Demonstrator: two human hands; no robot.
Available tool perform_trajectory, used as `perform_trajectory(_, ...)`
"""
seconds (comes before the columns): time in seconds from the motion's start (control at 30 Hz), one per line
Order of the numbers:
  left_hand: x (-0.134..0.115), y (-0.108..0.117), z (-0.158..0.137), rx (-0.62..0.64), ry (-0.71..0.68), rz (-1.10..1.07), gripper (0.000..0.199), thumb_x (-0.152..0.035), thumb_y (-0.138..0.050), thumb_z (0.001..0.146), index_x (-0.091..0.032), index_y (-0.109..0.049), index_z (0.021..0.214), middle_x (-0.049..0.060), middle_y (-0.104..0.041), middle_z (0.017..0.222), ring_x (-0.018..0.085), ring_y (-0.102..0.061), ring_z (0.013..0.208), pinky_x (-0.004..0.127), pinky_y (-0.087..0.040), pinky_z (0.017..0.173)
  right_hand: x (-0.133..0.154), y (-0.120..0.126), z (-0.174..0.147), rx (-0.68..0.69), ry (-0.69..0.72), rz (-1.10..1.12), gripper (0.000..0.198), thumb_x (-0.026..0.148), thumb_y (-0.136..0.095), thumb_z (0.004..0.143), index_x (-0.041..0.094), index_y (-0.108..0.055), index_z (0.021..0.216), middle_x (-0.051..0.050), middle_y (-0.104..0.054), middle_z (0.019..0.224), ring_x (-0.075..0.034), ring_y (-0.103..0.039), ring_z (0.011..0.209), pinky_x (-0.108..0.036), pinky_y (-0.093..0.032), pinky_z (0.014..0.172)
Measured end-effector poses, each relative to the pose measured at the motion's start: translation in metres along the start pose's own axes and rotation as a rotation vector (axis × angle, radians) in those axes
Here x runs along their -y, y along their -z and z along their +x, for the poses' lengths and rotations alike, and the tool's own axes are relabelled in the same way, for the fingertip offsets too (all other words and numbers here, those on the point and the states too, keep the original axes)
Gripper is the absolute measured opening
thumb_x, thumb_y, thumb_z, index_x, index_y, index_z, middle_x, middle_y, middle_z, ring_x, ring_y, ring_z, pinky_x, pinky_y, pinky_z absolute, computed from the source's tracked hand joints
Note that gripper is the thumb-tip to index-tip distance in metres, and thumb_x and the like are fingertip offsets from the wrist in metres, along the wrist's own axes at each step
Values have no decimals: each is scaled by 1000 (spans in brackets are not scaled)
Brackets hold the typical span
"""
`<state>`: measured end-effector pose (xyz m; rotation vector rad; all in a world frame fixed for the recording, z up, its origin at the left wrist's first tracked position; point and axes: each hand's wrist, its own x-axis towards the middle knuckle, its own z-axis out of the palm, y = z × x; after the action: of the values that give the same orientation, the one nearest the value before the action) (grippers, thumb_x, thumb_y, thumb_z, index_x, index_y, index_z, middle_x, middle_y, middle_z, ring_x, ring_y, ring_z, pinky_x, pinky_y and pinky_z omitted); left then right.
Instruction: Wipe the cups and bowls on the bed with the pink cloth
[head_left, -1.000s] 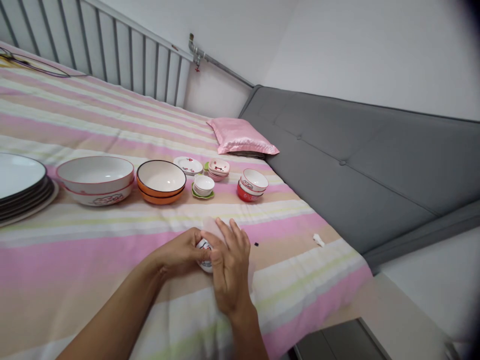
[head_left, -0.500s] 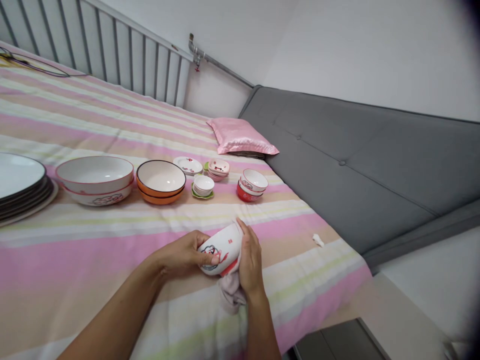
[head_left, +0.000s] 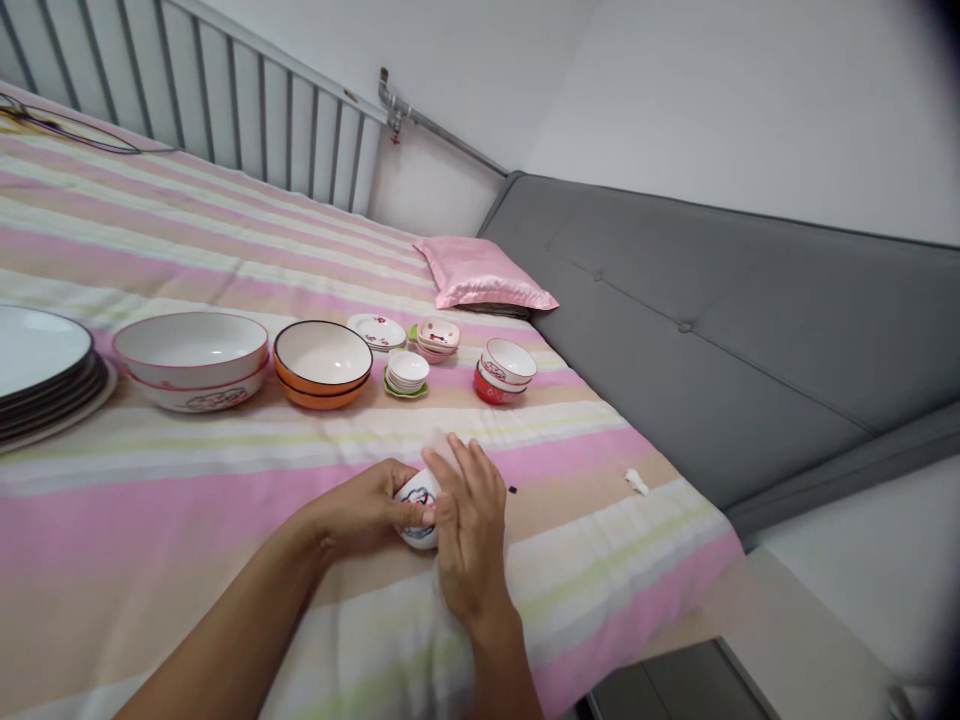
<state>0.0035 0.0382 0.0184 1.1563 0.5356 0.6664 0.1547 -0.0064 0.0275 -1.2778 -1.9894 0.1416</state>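
Observation:
A white bowl (head_left: 417,512) with a dark and red drawing on its side is tilted in my left hand (head_left: 379,507), thumb across the drawing. My right hand (head_left: 472,515) lies over the bowl's right part, fingers bent, and hides much of it. A bit of pale cloth (head_left: 444,447), smeared by motion, shows above the right fingers; the rest is behind the hand. Beyond my hands stands a small stack of red-and-white bowls (head_left: 504,372).
On the striped bedspread (head_left: 195,540) stand dark-edged plates (head_left: 45,350), large red-rimmed bowls (head_left: 191,360), orange bowls (head_left: 322,365), small white dishes (head_left: 407,370), flowered plates (head_left: 377,330) and pink dishes (head_left: 437,335). A pink pillow (head_left: 484,272) lies near the grey headboard (head_left: 675,320). A white scrap (head_left: 636,481) lies right.
My right hand has moved left and over the bowl's side, and the cloth no longer hangs below it. A small black speck now shows on the bedspread to its right. My left hand stays put.

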Motion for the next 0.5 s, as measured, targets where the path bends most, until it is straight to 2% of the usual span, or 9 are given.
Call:
perform_trajectory(0.13,-3,-4,-3,-175,-26,113,11,-18,-70,60,-12,-64,66,0,-59,64,15,-54,68,23,-43,60,16,0,-1,98,63,-63,39,29,-33,95,34,-48,132,2,-38,147,-26,-19,141,-58,-15,111)
perform_trajectory(0.27,-4,-6,-3,-215,-36,138,9,-15,-69,59,-13,-64,66,-1,-59,66,15,-54,70,23,-43,61,18,1,1,94,56,-74,38,31,-35,95,35,-49,131,2,-40,146,-28,-20,141,-60,-15,110)
perform_trajectory(0.5,1,-1,3,-24,9,66,25,-32,-75,67,-9,-67,74,3,-63,70,13,-54,65,24,-43,63,4,1,3,35,-37,-77,39,29,-33,96,37,-47,132,2,-36,148,-26,-20,141,-59,-13,109)
